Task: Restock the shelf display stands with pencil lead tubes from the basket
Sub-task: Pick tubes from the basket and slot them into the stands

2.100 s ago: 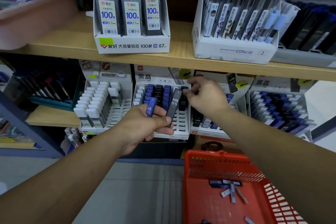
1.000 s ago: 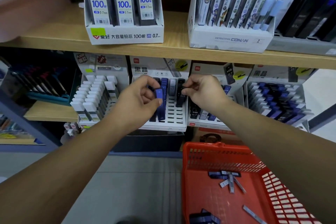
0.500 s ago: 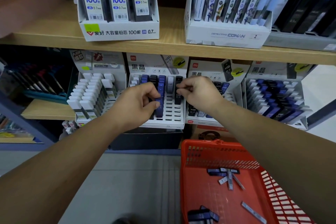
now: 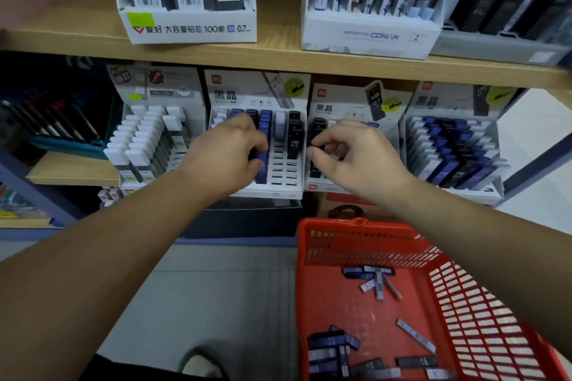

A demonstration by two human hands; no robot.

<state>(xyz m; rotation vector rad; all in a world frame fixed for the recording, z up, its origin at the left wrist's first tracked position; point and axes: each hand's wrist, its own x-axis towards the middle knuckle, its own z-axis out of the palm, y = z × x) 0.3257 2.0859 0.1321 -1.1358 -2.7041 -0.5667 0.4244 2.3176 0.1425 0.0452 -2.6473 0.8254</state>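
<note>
The middle white display stand (image 4: 280, 178) on the lower shelf holds columns of blue, black and grey lead tubes. My left hand (image 4: 227, 159) grips a blue lead tube (image 4: 262, 164) that sits in a slot of this stand. A black HB 0.5 tube (image 4: 294, 142) stands in the stand's right column. My right hand (image 4: 353, 155) hovers just right of it with fingers curled; I see nothing in them. Below, the red basket (image 4: 356, 226) holds several loose tubes (image 4: 328, 345).
A second stand (image 4: 356, 108) lies behind my right hand, and a fuller stand (image 4: 448, 148) stands further right. A stand of white-capped tubes (image 4: 145, 139) is to the left. The wooden upper shelf (image 4: 278, 54) carries boxes of leads (image 4: 188, 25) and pens (image 4: 368, 37).
My right hand has let go of the black tube, which now stands in the right column, and has drawn off to the right. My left hand pushed the blue tube further down its slot.
</note>
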